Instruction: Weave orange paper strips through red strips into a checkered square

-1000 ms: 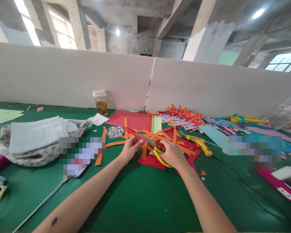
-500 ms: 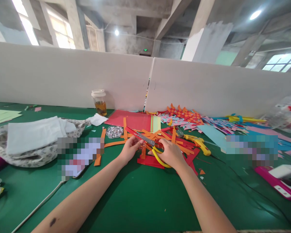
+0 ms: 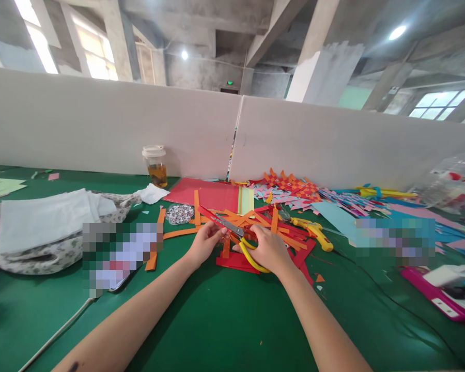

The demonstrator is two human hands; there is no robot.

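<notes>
My right hand (image 3: 270,249) is wrapped round the yellow handles of a pair of scissors (image 3: 251,257). Their grey blades point left and away, lying along a red paper strip (image 3: 208,214). That strip is pinched between the thumb and fingers of my left hand (image 3: 206,244), close to the blades. Beneath and around both hands lie orange paper strips (image 3: 294,242) and red paper strips (image 3: 236,262) in a loose heap. My fingers partly hide the near end of the held strip.
A yellow glue gun (image 3: 316,231) with a black cord lies to the right, near a pink power strip (image 3: 442,297). Woven orange paper fish (image 3: 290,185) are piled behind. On the left are a blurred phone (image 3: 127,258), a cloth bag (image 3: 34,261) and a lidded cup (image 3: 155,168).
The whole view has shifted slightly, with table things sliding left. The scissor blades look a little more closed along the red strip. Both hands keep their hold.
</notes>
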